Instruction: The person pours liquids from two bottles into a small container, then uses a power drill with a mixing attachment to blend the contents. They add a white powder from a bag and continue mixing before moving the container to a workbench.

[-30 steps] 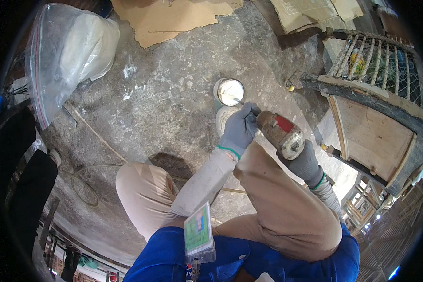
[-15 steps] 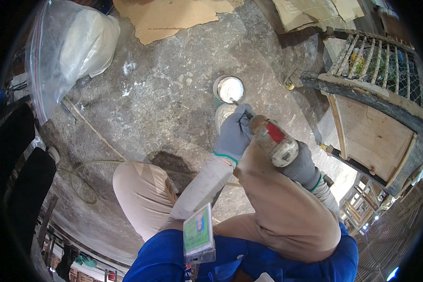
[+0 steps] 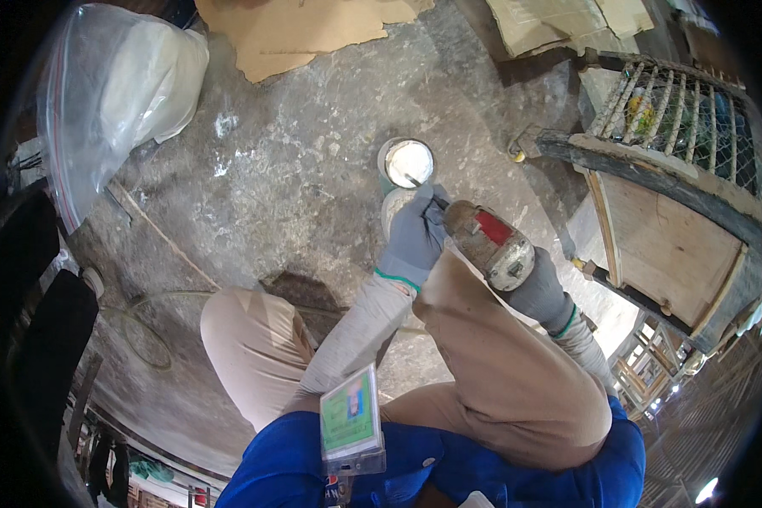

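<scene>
My right hand [image 3: 538,292], in a grey glove with a green cuff, grips a dusty, rounded power tool [image 3: 483,241] with a red patch on its body. The tool's front end points at my left hand [image 3: 416,229], gloved alike, whose fingers are closed on a thin dark rod [image 3: 412,179]. That rod's tip reaches into a round can of white paste [image 3: 408,159] standing on the floor. Whether the rod joins the tool is hidden by my left fingers. A second pale round container [image 3: 394,203] is partly covered by my left hand.
A clear bag with a white sack [image 3: 148,80] lies at the far left, cardboard [image 3: 296,34] at the back. On the right stands a wooden frame with bars and wire mesh [image 3: 669,169]. A thin hose [image 3: 135,339] curls on the floor left of my knees.
The view has shifted slightly. Both hands keep their holds, and the power tool has turned a little, showing more of its red patch. The rod stays in the can.
</scene>
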